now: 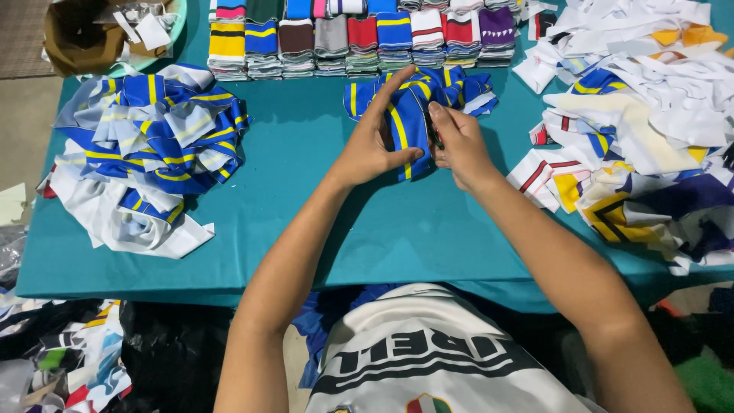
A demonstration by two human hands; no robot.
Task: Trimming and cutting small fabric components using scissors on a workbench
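White jersey (428, 359) nearest; L hand (372, 145) & R hand (459, 149) grip shut on blue-yellow strip (405, 126).

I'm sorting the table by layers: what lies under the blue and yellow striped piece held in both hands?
Under the blue striped piece shows only the teal tablecloth. The left hand and right hand cover its lower part.

Top fabric stacks (359, 8) cut off

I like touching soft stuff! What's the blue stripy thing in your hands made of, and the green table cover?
Blue striped piece: looks like knitted ribbed fabric, matte, bending softly between left hand and right hand. Teal table cover: seems smooth woven cloth, faintly creased.
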